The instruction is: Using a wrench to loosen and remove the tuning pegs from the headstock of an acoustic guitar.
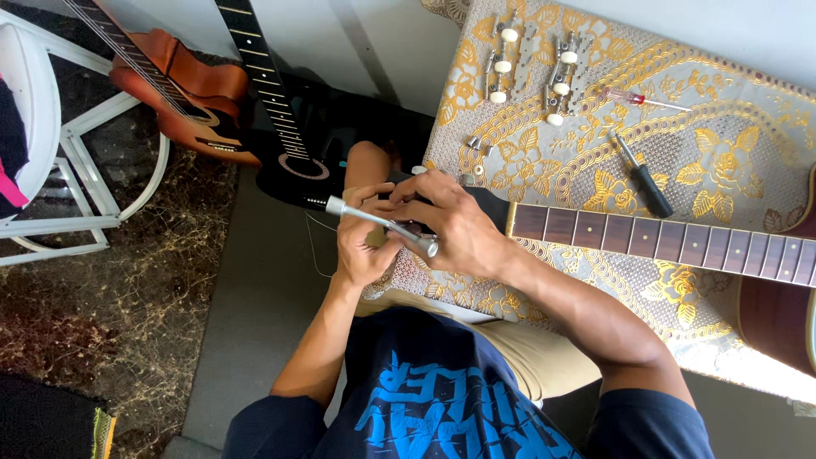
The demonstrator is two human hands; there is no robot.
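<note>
The left hand [364, 246] and the right hand [449, 223] both grip a slim silver metal socket wrench [382, 225] over the dark guitar headstock [489, 204], which lies at the edge of the gold-flowered cloth [731, 161]. If the wrench slips, it could well scratch the headstock. The rosewood fretboard [663, 242] runs right, bare of strings; the cream-knobbed tuner sets [531, 72] lie well apart.

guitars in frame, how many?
3. A brown guitar and a black guitar stand on the floor at upper left; a third guitar lies across the patterned cloth, its headstock hidden under both hands.
</note>
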